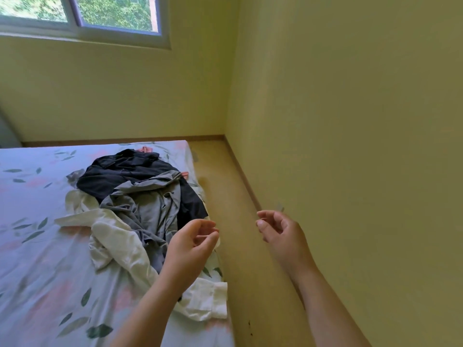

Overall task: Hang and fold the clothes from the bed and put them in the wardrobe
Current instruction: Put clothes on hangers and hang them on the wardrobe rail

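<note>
Yellow walls [350, 96] meet in a corner, with a window [75, 11] top left; I see no wardrobe. On the left a bed [37, 246] with a leaf-print sheet, and a narrow floor strip [225, 196] between it and the right wall. The clothes lie in one heap at the bed's right edge, probably so they can be reached from that strip. A dark garment [120, 176] lies at the far end and a grey garment [152, 211] is draped over its near side. A white shirt [120, 244] lies lowest, its cuff [210, 301] at the mattress edge. The left hand [190, 249] hovers above the near end of the heap, fingers loosely curled, holding nothing. The right hand [280, 234] hangs over the floor strip, also loosely curled and empty. I judge both are poised for the first pick; nothing looks folded or hung yet.
</note>
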### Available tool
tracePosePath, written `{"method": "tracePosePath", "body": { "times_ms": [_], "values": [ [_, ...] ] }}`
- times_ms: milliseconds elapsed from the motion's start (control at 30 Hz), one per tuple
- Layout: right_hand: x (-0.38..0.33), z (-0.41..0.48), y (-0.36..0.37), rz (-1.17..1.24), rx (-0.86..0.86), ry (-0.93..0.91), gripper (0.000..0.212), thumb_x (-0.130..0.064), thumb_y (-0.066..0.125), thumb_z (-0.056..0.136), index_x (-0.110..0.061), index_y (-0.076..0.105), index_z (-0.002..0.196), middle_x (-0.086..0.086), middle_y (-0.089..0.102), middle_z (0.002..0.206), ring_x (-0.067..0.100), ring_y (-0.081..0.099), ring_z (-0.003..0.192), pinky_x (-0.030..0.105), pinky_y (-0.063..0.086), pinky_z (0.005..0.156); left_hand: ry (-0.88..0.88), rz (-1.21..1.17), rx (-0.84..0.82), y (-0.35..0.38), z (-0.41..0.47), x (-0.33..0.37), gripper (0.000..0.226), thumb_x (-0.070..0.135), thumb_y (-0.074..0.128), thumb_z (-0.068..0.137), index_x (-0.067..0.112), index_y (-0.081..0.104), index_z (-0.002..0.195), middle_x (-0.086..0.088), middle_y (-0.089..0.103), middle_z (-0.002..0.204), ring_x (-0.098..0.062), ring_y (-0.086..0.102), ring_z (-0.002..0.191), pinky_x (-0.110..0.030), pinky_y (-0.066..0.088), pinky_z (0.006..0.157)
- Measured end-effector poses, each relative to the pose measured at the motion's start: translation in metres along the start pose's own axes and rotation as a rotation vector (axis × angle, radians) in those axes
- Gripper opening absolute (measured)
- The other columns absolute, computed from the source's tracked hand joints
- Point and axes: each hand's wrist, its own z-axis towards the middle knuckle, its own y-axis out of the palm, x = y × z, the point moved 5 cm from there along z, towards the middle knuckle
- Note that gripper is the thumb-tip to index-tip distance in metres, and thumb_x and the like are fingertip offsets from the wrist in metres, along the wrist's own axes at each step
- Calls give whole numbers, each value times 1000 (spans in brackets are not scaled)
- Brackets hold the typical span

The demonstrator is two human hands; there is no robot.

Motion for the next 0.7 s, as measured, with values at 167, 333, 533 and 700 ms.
{"method": "tracePosePath", "body": {
  "times_ms": [167, 333, 533, 700],
  "values": [
    [6, 3, -21, 15, -9, -8, 15, -20, 63, 93, -29, 67, 105, -11, 70, 94, -3, 65, 86, 17, 51, 74, -1, -10, -34, 25, -6, 2, 17, 15, 67, 89, 21, 67, 105, 3, 72, 94, -3, 68, 85, -22, 56, 73],
    [15, 33, -41, 43, -91, -6, 16, -22, 62, 94, -30, 67, 107, -11, 70, 97, -1, 65, 90, 22, 53, 81, -24, 10, 59, 45, 4, 7, 16, 16, 67, 90, 25, 65, 103, 6, 72, 95, -3, 68, 85, -20, 55, 73],
    [48, 88, -106, 55, -163, -19, 15, -17, 62, 93, -27, 67, 103, -7, 71, 95, 8, 67, 90, 23, 55, 79, -83, 0, 149, 125, 26, 23, 17, 14, 65, 90, 19, 66, 106, 4, 71, 97, -10, 68, 90, -27, 57, 79],
    [68, 138, -171, 63, -224, -12, 14, -13, 61, 94, -22, 67, 104, 1, 71, 96, 18, 67, 91, 31, 57, 84, -118, 0, 205, 196, 51, 49, 17, 15, 65, 90, 21, 66, 106, 5, 71, 97, -10, 68, 89, -31, 57, 82]
  ]
}}
